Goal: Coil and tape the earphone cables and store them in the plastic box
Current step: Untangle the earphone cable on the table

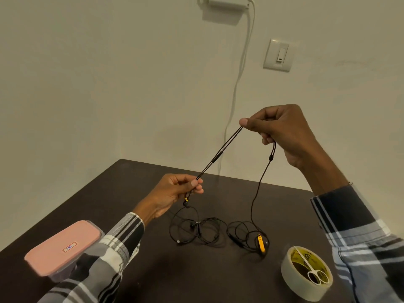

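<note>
The plastic box [63, 248] is partly hidden behind the left sleeve [109, 254]. The label on its pink lid is too small to read. The white adapter [225, 2] on the wall is cut by the top edge.

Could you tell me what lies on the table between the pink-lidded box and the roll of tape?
In the head view, loose black earphone cables lie between the box and the tape roll.

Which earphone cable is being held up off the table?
The black cable with the yellow remote, stretched between left hand and right hand; the all-black cable lies loose.
</note>
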The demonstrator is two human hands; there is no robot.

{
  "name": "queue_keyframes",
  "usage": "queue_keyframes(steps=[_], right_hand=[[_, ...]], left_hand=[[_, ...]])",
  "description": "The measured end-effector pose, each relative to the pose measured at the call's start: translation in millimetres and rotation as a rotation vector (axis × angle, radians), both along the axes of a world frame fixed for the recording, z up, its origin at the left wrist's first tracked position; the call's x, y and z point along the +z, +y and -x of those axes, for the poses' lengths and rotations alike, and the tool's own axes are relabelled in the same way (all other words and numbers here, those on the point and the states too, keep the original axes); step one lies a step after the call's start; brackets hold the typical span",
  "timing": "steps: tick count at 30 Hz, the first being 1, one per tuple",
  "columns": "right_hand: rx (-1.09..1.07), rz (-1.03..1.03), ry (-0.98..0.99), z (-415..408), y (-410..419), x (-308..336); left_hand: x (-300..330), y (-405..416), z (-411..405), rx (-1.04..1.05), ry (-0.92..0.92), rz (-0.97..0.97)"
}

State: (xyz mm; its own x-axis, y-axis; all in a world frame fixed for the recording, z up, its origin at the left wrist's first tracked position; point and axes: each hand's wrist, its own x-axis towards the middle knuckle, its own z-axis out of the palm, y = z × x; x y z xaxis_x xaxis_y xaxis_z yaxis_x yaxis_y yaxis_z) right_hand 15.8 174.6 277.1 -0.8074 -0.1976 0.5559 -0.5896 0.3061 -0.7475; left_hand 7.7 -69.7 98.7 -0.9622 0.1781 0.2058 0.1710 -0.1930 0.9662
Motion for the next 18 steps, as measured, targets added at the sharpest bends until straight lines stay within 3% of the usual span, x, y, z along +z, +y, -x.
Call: queue_keyframes(steps=[4,10,18], right_hand=[[0.022,-0.099,-0.055,0.4,-9.3,-10.1],[0.013,-0.309,-0.07,4.7,-31.0,-32.6],[0.0,-0.275,-0.081,0.3,-13.4,-16.4]], left_hand=[[8.2,-2.9,6.4,0.005,0.069,0.193],[51.3,27.0,-5.8,-0.102,0.121,0.084],[78.2,43.7,-15.8,-0.009,0.223,0.018]])
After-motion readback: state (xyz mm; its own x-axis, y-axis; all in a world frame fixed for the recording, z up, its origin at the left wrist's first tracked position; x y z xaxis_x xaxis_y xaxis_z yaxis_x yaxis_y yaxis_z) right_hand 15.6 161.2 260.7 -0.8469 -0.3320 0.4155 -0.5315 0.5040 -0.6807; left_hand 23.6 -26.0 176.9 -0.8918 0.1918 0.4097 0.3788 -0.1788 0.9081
